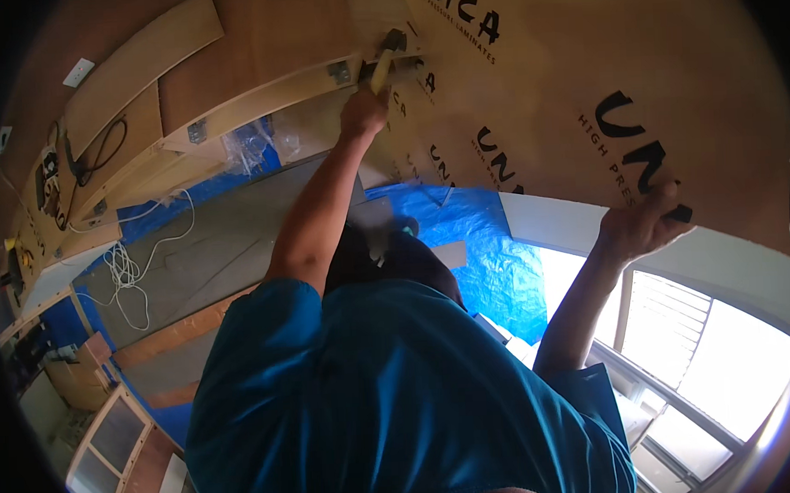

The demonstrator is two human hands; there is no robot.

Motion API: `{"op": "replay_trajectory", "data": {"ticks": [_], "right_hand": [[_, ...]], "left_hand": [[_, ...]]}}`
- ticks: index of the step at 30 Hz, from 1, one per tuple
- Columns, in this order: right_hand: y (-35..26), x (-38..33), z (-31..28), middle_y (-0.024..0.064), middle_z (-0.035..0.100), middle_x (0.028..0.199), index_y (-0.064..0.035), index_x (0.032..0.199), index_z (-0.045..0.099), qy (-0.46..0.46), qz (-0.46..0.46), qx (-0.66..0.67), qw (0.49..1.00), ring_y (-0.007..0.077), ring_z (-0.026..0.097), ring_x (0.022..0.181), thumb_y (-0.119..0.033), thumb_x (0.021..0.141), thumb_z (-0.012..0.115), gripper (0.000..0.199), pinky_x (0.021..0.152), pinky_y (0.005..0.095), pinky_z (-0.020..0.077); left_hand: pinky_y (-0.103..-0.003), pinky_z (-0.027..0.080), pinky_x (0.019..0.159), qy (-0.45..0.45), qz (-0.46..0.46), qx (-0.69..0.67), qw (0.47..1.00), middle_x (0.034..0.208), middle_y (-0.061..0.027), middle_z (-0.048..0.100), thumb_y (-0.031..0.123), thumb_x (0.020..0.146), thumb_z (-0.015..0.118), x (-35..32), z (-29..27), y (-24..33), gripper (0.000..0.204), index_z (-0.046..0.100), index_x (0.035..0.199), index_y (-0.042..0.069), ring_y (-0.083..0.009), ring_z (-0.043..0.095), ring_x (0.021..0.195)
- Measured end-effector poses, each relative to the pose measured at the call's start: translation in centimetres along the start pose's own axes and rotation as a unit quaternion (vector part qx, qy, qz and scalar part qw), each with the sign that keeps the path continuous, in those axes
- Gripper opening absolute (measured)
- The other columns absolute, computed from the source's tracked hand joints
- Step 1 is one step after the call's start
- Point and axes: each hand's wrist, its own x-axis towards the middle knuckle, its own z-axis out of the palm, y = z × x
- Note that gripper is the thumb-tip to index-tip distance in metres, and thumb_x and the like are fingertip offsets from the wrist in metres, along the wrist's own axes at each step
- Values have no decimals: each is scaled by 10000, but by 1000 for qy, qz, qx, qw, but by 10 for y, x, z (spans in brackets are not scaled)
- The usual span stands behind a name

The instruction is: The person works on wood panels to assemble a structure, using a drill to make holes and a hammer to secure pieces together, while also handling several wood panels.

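Head view: left hand (364,111) clenched on a hammer (385,60) at the cabinet (254,41) edge; right hand (641,222) pressed flat, released, against the panel (581,71) (steady it while striking, I judge)

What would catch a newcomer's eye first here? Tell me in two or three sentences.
The big brown laminate sheet with bold black lettering fills the upper right, and the right hand presses flat against it. At top centre the left hand grips a pale-handled hammer against a wooden cabinet frame. Below, a blue tarp covers the floor, with a bright window at lower right.
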Motion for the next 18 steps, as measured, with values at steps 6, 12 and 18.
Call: {"op": "replay_trajectory", "data": {"ticks": [6,12,18], "right_hand": [[8,-3,5,107,518,1009,-2,1033,544,33,-100,-52,993,201,566,942,-335,946,670,367,724,363,490],[22,4,-15,84,603,974,-72,1149,449,-18,-89,-127,988,145,688,824,-223,973,685,331,613,297,663],[24,2,-12,83,606,917,-57,1127,456,-38,-116,-20,992,102,680,737,-199,981,663,290,553,243,615]], "left_hand": [[-545,545,819,-79,-104,-22,991,971,-308,705,486,996,538,-10,21,-26,608,546,1299,-41,-467,695,929],[-454,548,630,-9,-22,-42,999,914,-232,729,456,966,608,18,-1,-23,517,631,1249,24,-351,718,670],[-324,432,425,63,20,-182,981,613,-49,540,400,991,605,8,-61,9,373,594,1047,31,-147,527,442]]}}
